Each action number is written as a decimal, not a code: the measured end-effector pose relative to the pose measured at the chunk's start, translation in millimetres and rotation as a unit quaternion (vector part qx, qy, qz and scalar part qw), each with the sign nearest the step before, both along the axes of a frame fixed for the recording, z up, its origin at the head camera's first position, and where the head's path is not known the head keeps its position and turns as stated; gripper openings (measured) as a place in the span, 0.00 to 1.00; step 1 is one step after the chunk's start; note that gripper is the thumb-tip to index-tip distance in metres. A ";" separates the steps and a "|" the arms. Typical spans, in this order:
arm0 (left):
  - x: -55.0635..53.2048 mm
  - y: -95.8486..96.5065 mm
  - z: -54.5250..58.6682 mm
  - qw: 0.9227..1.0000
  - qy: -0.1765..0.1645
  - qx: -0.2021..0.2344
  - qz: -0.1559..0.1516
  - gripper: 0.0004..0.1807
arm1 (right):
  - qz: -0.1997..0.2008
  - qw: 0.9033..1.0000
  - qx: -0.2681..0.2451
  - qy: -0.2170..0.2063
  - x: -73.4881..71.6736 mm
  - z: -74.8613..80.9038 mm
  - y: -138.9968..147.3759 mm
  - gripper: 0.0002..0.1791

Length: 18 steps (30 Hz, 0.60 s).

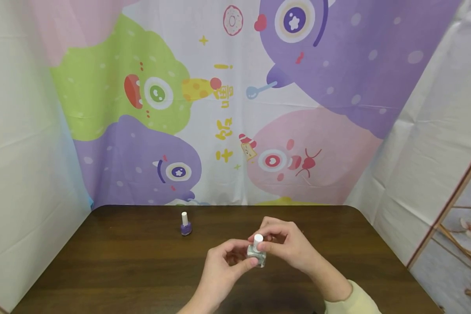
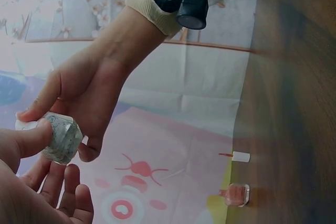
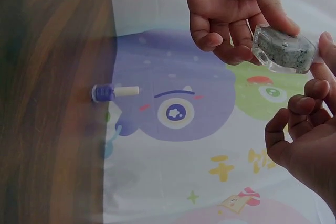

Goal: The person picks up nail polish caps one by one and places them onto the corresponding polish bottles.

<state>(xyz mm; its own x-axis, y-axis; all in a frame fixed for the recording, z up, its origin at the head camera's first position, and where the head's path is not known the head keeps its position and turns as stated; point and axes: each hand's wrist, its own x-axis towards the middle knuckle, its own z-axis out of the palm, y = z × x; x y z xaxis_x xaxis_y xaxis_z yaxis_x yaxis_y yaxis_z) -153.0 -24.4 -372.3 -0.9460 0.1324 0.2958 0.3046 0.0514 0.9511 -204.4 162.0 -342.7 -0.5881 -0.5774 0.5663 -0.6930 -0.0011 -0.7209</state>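
A nail polish bottle (image 1: 256,256) with speckled grey-green polish and a white cap (image 1: 258,238) is held above the table between both hands. My left hand (image 1: 223,264) pinches its glass body, thumb on the near side. My right hand (image 1: 292,245) pinches the white cap with thumb and fingers. In the left wrist view the glass body (image 2: 65,139) tilts, its cap pointing left. The right wrist view shows dark flecks in the polish (image 3: 286,51).
A purple nail polish bottle (image 1: 186,227) with a white cap stands toward the table's back left. In the left wrist view, an uncapped coral-pink bottle (image 2: 237,194) stands on the table, near a white cap with a red-tipped brush (image 2: 240,157). A printed cartoon curtain (image 1: 235,109) hangs behind.
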 end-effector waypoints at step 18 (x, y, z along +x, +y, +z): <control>-0.4 2.2 0.6 1.000 0.000 -0.012 0.013 0.13 | -0.036 0.998 -0.022 -0.038 1.7 -3.5 -3.5 0.11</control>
